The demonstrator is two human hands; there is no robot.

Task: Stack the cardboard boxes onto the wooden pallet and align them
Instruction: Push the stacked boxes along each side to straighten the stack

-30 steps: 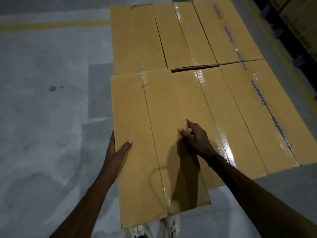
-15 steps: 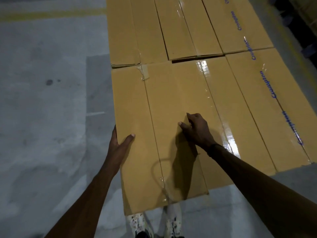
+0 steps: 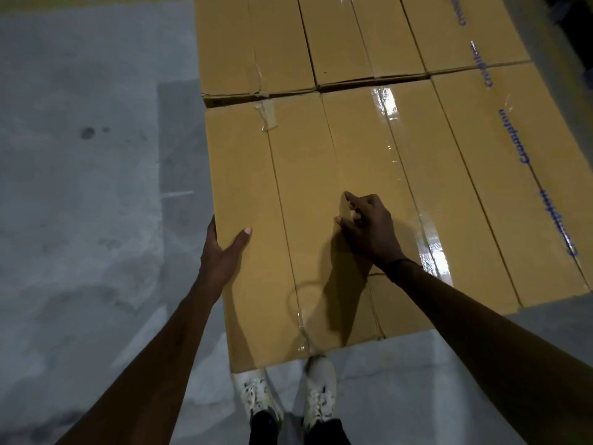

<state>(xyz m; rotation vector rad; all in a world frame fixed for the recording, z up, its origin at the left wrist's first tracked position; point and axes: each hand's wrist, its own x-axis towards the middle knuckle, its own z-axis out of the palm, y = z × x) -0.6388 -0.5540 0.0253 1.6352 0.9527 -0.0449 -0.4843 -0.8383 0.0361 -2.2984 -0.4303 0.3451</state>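
Observation:
Long tan cardboard boxes lie side by side in two rows on the stack; the pallet is hidden under them. The nearest left box (image 3: 256,194) sticks out toward me past its neighbour (image 3: 449,203). My left hand (image 3: 221,255) grips its left edge, thumb on the top face, fingers hidden down the side. My right hand (image 3: 369,229) sits at its right edge, fingers curled into the seam against the neighbouring box. A far row of boxes (image 3: 337,36) butts against the near row.
Grey concrete floor (image 3: 90,203) lies open to the left of the stack. My white shoes (image 3: 285,396) stand just under the box's near end. Dark objects show at the far right edge (image 3: 577,33).
Both hands keep their places on the near left box. My right fingers have curled tighter at the seam. The view has tipped down and closer, showing more of my shoes.

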